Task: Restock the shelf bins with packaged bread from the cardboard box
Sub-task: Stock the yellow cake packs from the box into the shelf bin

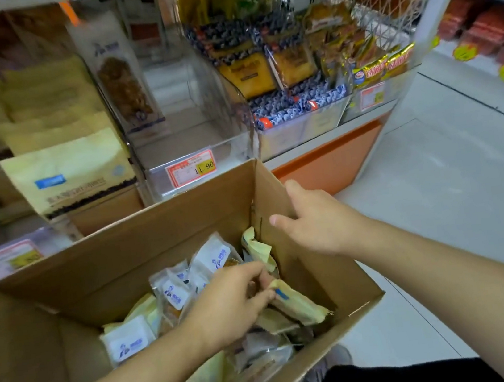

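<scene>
An open cardboard box (141,238) stands in front of the shelf, holding several bread packs, some clear with white labels (174,294), some pale yellow. My left hand (231,304) reaches into the box, its fingers pinching the top of a pale yellow pack (299,305). My right hand (316,220) grips the box's right wall, thumb inside. Behind the box a clear acrylic bin (184,135) holds a single clear pack of bread (123,82) leaning at its left side. A price tag (191,168) is stuck on the bin's front.
Stacked yellow bags (69,171) fill the bin to the left. Bins to the right hold dark-patterned toast packs (256,70) and gold-wrapped snacks (382,65). An orange shelf base (330,160) runs below. Grey floor lies right, with a second shelf of red packs (493,27).
</scene>
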Demonstrator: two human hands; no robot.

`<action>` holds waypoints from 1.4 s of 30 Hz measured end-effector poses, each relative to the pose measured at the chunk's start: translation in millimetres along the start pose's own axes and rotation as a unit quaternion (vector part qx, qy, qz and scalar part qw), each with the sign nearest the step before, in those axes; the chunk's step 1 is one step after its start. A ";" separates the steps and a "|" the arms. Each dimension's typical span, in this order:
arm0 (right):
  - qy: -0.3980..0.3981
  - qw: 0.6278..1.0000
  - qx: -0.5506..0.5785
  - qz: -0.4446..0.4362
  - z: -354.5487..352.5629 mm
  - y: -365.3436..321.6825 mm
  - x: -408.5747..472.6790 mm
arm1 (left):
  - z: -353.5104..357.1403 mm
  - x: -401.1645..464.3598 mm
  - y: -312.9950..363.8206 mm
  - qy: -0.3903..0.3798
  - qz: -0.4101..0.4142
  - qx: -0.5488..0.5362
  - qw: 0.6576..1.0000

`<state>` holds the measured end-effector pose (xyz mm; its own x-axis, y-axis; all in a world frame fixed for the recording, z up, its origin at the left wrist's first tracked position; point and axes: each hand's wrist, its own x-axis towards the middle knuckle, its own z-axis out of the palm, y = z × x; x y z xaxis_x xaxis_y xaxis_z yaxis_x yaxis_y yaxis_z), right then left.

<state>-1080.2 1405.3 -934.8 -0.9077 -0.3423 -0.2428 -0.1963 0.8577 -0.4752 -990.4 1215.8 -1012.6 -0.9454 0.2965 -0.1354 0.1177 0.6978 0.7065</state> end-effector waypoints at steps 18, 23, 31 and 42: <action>-0.058 0.986 0.023 -0.152 -48.7 -177.5 -17.0 | -214.6 -103.3 26.2 0.326 -0.043 -0.073 0.942; 0.001 0.985 0.019 -0.172 -20.9 -208.5 0.1 | -236.7 -124.8 17.1 0.381 -0.018 -0.110 0.918; 0.170 0.937 0.140 -0.269 -10.7 -249.2 8.3 | -290.2 -150.5 -26.2 0.379 0.043 -0.106 0.918; 0.256 0.880 0.155 -0.369 9.4 -322.1 57.7 | -335.9 -175.5 -65.1 0.331 -0.026 0.022 0.943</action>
<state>-1065.8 1105.7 -803.7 -0.6385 -0.4769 0.6040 -0.7643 0.3010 -0.5703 -934.3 899.3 -801.5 -0.9310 -0.2007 0.3049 0.0649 0.7310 0.6792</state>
